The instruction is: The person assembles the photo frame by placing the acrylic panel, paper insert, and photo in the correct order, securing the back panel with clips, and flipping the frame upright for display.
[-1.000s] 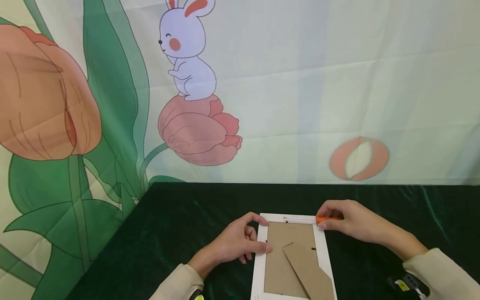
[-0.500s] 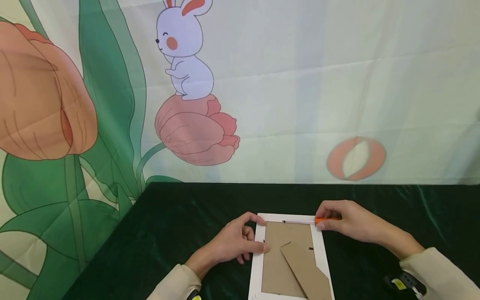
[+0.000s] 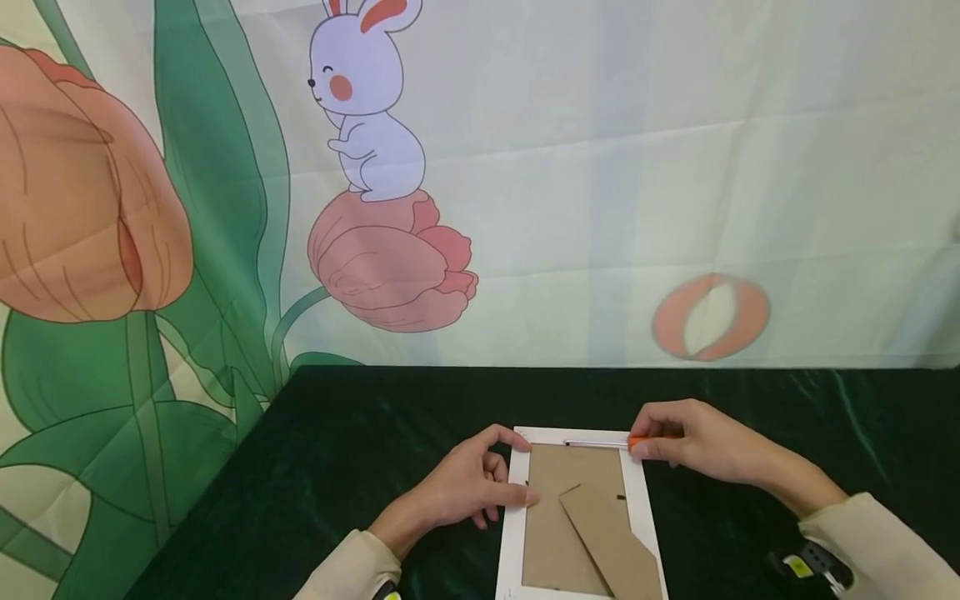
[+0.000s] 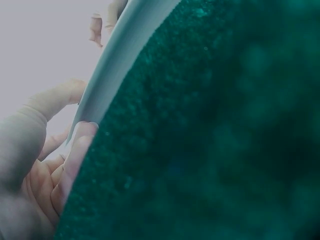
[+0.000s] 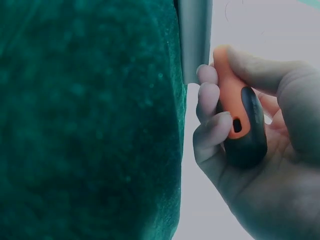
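Note:
A white picture frame (image 3: 512, 542) lies back side up, its brown backing board (image 3: 543, 533) and angled brown stand leg (image 3: 600, 529) showing. At its left side, my left hand (image 3: 472, 479) grips the edge: index fingertip by the top corner, thumb on the left border. In the left wrist view, the left thumb (image 4: 62, 97) and fingers lie on either side of the frame's edge (image 4: 107, 70). My right hand (image 3: 701, 437) holds a screwdriver by its orange and black handle (image 5: 232, 97). The screwdriver's thin shaft (image 3: 596, 443) lies along the top border, its tip near the middle.
Dark green velvet cloth (image 3: 390, 450) covers the table under the frame. Behind it hangs a pale curtain (image 3: 555, 183) printed with a rabbit and tulips. A small black tab (image 3: 621, 497) shows at the backing's right edge, another (image 3: 527, 482) at the left.
The screwdriver's shaft has dropped slightly toward the backing's top edge, where a black tab showed earlier. The whole view has shifted a little; both hands keep their holds.

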Demonstrator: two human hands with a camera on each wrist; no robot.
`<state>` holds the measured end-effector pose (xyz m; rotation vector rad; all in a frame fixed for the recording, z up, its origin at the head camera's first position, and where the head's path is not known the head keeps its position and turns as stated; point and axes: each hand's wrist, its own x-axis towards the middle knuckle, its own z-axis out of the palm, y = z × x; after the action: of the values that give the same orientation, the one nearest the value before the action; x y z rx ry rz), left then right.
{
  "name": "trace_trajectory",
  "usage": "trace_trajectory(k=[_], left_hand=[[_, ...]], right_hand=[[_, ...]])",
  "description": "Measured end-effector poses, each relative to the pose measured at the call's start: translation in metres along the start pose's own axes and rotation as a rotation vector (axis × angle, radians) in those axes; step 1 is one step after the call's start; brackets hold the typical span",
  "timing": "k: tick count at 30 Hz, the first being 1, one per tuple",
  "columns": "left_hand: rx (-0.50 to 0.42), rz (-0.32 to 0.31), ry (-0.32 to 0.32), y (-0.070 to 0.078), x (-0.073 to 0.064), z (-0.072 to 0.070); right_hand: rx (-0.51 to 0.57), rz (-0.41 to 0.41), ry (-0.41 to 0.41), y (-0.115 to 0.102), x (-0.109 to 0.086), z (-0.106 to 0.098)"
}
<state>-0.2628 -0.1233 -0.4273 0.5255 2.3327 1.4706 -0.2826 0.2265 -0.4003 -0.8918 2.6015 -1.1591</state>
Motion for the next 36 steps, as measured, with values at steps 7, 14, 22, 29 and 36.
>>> trace_trajectory(k=[7,14,22,29,36], left_hand=[[-0.002,-0.002,-0.004,0.0006,0.0,-0.0006],[-0.011,0.0,-0.005,0.0018,0.0,-0.0014],[-0.022,0.002,-0.012,0.0007,-0.0004,-0.0006],[-0.007,0.004,-0.006,-0.0003,0.0005,-0.0009],[-0.013,0.001,-0.011,0.0015,-0.0008,-0.0011]], right_hand=[[0.045,0.012,-0.033,0.0007,0.0009,0.0],[0.046,-0.001,-0.053,0.0005,0.0016,0.0001],[0.025,-0.027,-0.06,0.0012,0.001,0.0011],[0.041,-0.019,-0.049,0.0001,0.0013,0.001],[0.076,0.05,-0.058,0.0005,0.0004,-0.0004]])
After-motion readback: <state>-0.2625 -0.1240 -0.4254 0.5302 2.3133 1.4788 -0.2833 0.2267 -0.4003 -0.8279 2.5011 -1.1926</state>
